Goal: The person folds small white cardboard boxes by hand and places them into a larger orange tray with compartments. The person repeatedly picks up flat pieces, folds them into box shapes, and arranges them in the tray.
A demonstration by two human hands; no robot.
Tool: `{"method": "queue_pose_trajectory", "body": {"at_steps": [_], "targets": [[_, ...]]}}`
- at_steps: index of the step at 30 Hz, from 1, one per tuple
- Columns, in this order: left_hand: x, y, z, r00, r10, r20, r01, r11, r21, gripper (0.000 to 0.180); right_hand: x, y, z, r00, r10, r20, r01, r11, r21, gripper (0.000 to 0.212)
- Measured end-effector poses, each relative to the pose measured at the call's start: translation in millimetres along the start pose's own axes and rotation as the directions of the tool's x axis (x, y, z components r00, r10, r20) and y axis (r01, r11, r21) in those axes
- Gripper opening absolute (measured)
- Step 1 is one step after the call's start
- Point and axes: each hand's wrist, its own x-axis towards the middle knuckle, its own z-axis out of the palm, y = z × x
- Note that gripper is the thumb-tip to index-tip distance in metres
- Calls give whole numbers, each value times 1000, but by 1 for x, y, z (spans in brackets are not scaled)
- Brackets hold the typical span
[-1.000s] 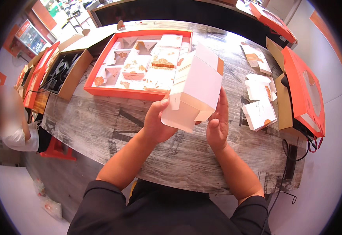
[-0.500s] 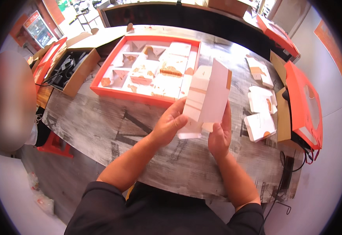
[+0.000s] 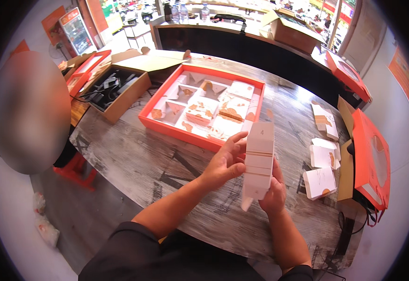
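Observation:
A small white folding carton [image 3: 259,159] with thin brown stripes stands upright before me, an end flap sticking out at its bottom. My right hand [image 3: 275,191] grips it from the right, thumb low and fingers partly hidden behind it. At its left side is my left hand [image 3: 223,161], fingers apart and thumb stretched toward the carton; whether the fingertips touch it I cannot make out. Beyond both hands lies a shallow red box [image 3: 164,127] with white star-shaped dividers and several small white cartons [image 3: 202,108] printed in orange-brown.
Several flattened white cartons [image 3: 320,182] lie on the grey wood-patterned table [image 3: 185,173] to the right, beside a standing red box [image 3: 371,159] with a cable. At the left an open brown box [image 3: 127,93] holds black cables. A person [image 3: 30,112] is close by there.
The carton has turned so its striped side faces me, and it sits lower and further right. My left hand has loosened its hold; my right keeps gripping. The view has tilted upward.

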Motion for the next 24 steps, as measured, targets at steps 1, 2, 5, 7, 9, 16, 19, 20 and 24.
{"method": "queue_pose_trajectory", "body": {"at_steps": [1, 2, 5, 7, 9, 16, 19, 20, 24], "targets": [[0, -1, -2, 1000, 12, 6, -12, 1000, -20, 105, 1, 1, 3, 999, 36, -18, -36, 999, -22, 67], [-2, 0, -7, 998, -69, 14, 69, 997, -30, 117, 2, 3, 5, 997, 71, -37, -73, 996, -43, 63], [-3, 9, -4, 987, -158, -6, 158, 987, -15, 116, 0, 7, 7, 989, 103, -109, -109, 992, -57, 53], [-2, 8, -3, 994, -93, -52, 92, 995, -24, 113, -2, 9, 1, 993, 62, -105, -71, 994, -84, 51], [0, 0, -4, 995, 30, -91, -26, 999, 40, 108, -2, 14, -12, 999, -6, -42, 1, 991, -133, 53], [-1, 1, 5, 985, -6, -173, 24, 994, 108, 77, -11, 18, -27, 974, -48, -221, 19, 991, -132, 45], [0, 4, 5, 968, 37, -247, 2, 988, 154, 73, -4, 22, -24, 960, -118, -253, 85, 987, -136, 53], [1, 4, 1, 964, 71, -256, -23, 983, 183, 72, 1, 19, -18, 948, -157, -276, 123, 983, -138, 58], [1, 2, -8, 951, 132, -281, -51, 959, 278, 67, 4, 8, -6, 954, -272, -129, 230, 935, -272, 72]]}}
